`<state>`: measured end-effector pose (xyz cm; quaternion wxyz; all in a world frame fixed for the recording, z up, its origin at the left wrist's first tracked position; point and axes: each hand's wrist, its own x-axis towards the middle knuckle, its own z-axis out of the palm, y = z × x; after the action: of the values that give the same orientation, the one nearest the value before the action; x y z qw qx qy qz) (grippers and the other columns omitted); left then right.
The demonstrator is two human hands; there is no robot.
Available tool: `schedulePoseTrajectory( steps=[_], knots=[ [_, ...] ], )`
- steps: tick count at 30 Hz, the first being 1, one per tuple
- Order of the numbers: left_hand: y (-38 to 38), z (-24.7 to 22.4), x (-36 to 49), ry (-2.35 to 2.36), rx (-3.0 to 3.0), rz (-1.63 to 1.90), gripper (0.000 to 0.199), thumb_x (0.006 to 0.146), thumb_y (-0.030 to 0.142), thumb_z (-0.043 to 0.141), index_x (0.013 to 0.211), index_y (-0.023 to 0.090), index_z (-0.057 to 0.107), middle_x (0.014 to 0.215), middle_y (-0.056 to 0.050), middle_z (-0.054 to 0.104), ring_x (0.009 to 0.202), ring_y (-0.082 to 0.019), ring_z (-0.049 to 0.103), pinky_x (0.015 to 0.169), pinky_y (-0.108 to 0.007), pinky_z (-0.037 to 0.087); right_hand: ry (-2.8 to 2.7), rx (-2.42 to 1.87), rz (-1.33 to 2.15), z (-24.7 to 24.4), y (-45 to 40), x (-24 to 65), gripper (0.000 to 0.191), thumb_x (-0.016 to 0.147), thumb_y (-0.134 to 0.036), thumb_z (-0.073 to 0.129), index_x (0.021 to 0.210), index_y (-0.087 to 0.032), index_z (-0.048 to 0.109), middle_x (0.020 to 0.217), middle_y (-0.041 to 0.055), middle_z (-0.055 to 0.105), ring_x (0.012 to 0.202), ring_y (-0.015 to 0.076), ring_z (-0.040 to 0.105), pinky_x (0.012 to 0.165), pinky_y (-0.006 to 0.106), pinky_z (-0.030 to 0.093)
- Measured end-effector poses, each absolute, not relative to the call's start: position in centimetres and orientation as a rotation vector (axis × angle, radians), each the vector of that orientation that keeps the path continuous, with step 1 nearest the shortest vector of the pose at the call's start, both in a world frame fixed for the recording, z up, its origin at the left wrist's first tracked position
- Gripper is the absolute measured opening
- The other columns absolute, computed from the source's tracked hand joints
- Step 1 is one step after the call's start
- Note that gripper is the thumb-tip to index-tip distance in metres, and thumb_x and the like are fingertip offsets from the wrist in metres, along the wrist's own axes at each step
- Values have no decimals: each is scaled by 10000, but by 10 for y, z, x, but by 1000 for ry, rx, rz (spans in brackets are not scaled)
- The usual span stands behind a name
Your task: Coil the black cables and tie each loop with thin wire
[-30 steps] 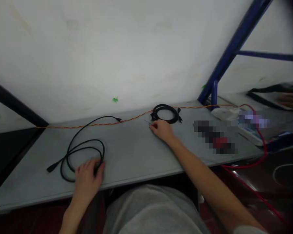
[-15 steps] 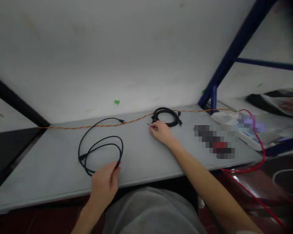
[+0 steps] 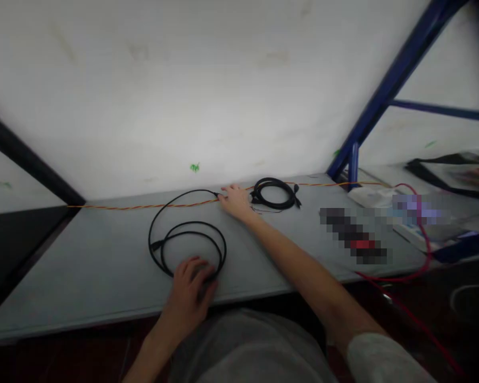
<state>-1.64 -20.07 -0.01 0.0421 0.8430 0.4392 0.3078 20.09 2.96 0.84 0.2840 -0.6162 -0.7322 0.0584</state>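
A loosely looped black cable [image 3: 225, 250] lies on the grey tabletop. My left hand [image 3: 189, 292] rests over its near side, with fingers spread and touching the loops. One end arcs back to a connector [image 3: 216, 195] at the rear of the table. My right hand [image 3: 236, 202] is at that connector, fingers apart, its fingertips by the plug; whether they touch it I cannot tell. To its right sits a neatly coiled black cable [image 3: 275, 206] with its plugs showing. A thin dark wire tie [image 3: 266, 211] lies just in front of that coil.
A twisted red-yellow wire [image 3: 120, 208] runs along the table's back, by the white wall [image 3: 239, 106]. Blue frame bars [image 3: 387, 74] stand at right. Blurred-out items [image 3: 353, 236] lie on the right side. A red cable [image 3: 427, 250] loops over the right edge.
My right hand has let go of the thin wire tie and moved left to the cable's connector. My left hand has loosened its pinch, and the looped cable has shifted right.
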Motion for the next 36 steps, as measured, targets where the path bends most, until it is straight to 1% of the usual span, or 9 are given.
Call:
schedulePoseTrajectory(
  steps=[3, 6, 10, 13, 18, 22, 26, 29, 36],
  knots=[
    [-194, 9, -38, 1464, 2627, 934, 303, 982, 322, 619, 1278, 273, 659, 1296, -118, 682, 1278, -330, 587, 1076, -557, 486, -1920, -1745, 168, 6, 50, 182, 390, 1008, -406, 574, 1232, -127, 731, 1309, 238, 640, 1239, 387, 538, 1055, 509, 399],
    [-173, 18, -76, 1801, 2577, 946, 336, 1012, 363, 546, 1308, 242, 649, 1330, -138, 662, 1252, -340, 596, 1079, -568, 466, -1925, -1745, 174, 8, 60, 176, 321, 988, -372, 596, 1126, -141, 770, 1272, 232, 660, 1212, 386, 540, 1033, 517, 399],
    [-136, 17, -122, 2171, 2463, 733, 468, 996, 427, 507, 1372, 182, 639, 1480, -202, 554, 1356, -407, 505, 1098, -617, 443, -1931, -1638, 131, 24, 59, 178, 339, 1038, -321, 495, 1200, -157, 743, 1252, 190, 694, 1194, 347, 555, 1047, 479, 383],
    [-118, 10, -135, 2175, 2449, 577, 438, 999, 427, 475, 1305, 202, 694, 1511, -201, 525, 1410, -423, 448, 1109, -647, 425, -1952, -1532, 103, 37, 43, 183, 358, 1057, -327, 469, 1254, -151, 711, 1219, 166, 723, 1137, 308, 598, 1043, 424, 398],
    [-108, 5, -130, 2061, 2552, 739, 345, 992, 371, 457, 1114, 179, 716, 1495, -195, 534, 1478, -402, 372, 1183, -621, 364, -2025, -1366, 125, 32, -7, 203, 337, 1027, -322, 538, 1286, -183, 703, 1204, 109, 748, 1142, 271, 639, 1019, 352, 443],
    [-107, 12, -124, 2047, 2558, 769, 364, 1006, 346, 419, 1192, 158, 669, 1335, -200, 641, 1319, -368, 529, 1122, -568, 415, -2045, -1399, 294, 12, -36, 217, 343, 1011, -341, 577, 1295, -196, 702, 1235, 101, 754, 1092, 256, 683, 969, 337, 486],
    [-103, 20, -120, 2007, 2611, 546, 369, 1009, 320, 410, 1205, 161, 680, 1177, -162, 734, 1166, -355, 619, 1086, -558, 406, -2042, -1388, 372, 3, -43, 218, 326, 1004, -347, 600, 1271, -202, 716, 1218, 92, 765, 1071, 243, 702, 943, 322, 502],
    [-97, 23, -120, 1950, 2612, 479, 388, 1014, 348, 409, 1186, 158, 700, 1149, -150, 755, 1106, -345, 647, 1044, -521, 431, -2033, -1362, 401, 2, -45, 215, 321, 996, -345, 615, 1259, -197, 725, 1199, 91, 771, 1052, 241, 710, 934, 321, 510],
    [-103, 29, -136, 1980, 2649, 752, 450, 1052, 436, 382, 1221, 168, 702, 1113, -124, 759, 1037, -315, 659, 957, -464, 486, -2084, -1346, 469, 5, -55, 224, 407, 970, -329, 623, 1339, -175, 694, 1199, 103, 769, 1039, 237, 709, 936, 322, 509]
  ],
)
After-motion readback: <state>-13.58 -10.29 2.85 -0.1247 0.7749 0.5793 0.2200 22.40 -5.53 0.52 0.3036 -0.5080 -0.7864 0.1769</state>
